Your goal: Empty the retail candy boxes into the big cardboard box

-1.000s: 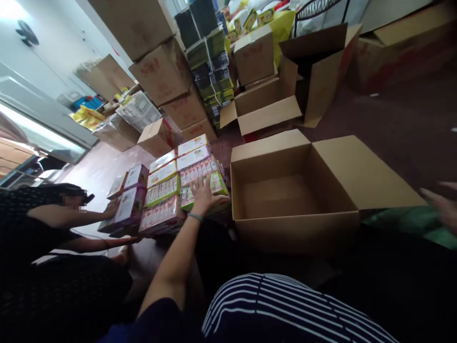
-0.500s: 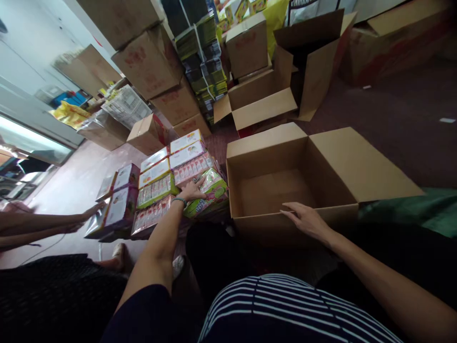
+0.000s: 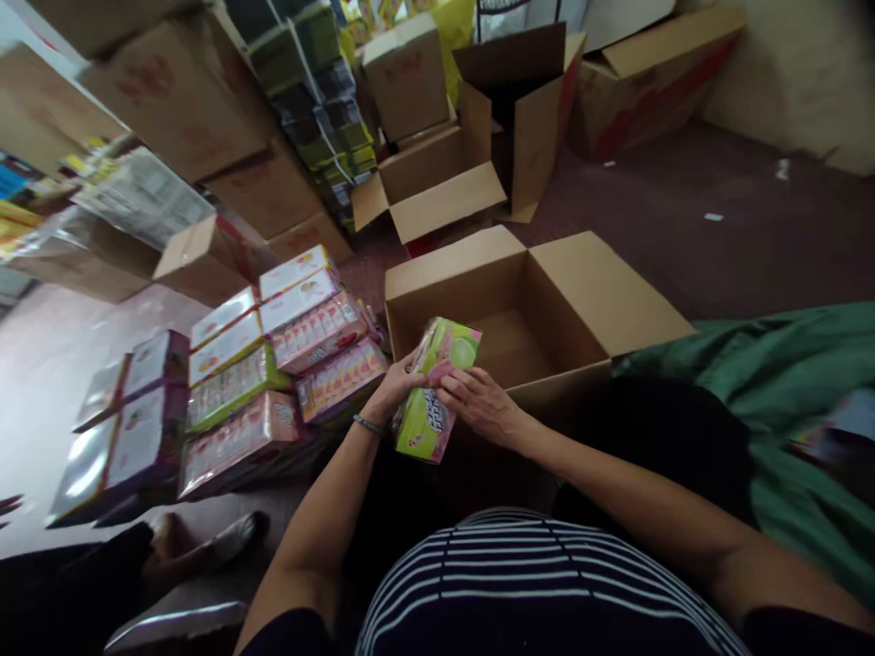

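A green and pink printed packet box (image 3: 427, 424), wrapped in clear film, is held up tilted in front of me. My left hand (image 3: 395, 392) grips its left side, thumb over the edge. The fingers of my right hand (image 3: 482, 405) are bent and pressed against the printed face, by a pink patch. Just beyond my hands stands an open cardboard carton (image 3: 567, 378), its visible floor bare. To the left, rows of similar packet boxes (image 3: 236, 437) are stacked, with pink, green, purple and white sides.
Tall stacked cartons (image 3: 181, 96) and strapped bundles (image 3: 318, 100) rise at the back left. More open cartons (image 3: 447, 200) stand behind mine. Green cloth (image 3: 793, 392) lies on the right. Another person's foot (image 3: 236, 538) shows at the lower left.
My left hand has lifted the green box off the stack and brought it right, before the carton. My right hand has left the carton's edge and come to the box. The view has swung right.
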Demonstrator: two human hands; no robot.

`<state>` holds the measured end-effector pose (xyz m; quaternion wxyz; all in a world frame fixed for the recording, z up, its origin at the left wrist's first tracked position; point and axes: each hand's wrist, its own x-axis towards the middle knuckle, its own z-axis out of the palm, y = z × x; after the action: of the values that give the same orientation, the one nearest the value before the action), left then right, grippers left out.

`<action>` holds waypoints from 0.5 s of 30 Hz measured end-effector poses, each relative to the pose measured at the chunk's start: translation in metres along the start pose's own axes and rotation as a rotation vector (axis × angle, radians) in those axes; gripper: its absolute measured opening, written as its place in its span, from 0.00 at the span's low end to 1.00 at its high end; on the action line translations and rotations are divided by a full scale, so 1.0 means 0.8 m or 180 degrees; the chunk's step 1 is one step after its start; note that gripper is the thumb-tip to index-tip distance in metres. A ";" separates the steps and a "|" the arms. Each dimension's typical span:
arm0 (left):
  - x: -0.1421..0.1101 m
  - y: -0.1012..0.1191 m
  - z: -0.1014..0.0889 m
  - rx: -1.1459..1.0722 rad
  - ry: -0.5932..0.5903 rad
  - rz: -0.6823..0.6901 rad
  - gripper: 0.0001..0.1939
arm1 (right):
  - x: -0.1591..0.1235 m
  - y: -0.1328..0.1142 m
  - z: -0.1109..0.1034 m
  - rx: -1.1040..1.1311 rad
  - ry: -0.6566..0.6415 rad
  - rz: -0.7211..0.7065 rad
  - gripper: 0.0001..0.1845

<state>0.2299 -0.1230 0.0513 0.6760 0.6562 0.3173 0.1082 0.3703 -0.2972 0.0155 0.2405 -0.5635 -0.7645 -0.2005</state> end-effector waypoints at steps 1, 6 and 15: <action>0.007 -0.006 0.018 -0.0131 -0.0106 -0.0111 0.41 | -0.003 0.003 0.003 -0.0100 -0.0170 0.0052 0.15; 0.038 -0.038 0.050 -0.0258 -0.0138 -0.0474 0.42 | -0.019 0.018 0.014 0.0150 -0.1128 0.0139 0.06; 0.070 -0.052 0.028 -0.0577 -0.0356 -0.1179 0.33 | -0.005 0.054 0.003 0.0961 -0.1644 -0.0114 0.01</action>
<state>0.2751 -0.1147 -0.0057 0.7572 0.5281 0.3835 -0.0262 0.4120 -0.2867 0.0131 0.1156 -0.5401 -0.8314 0.0612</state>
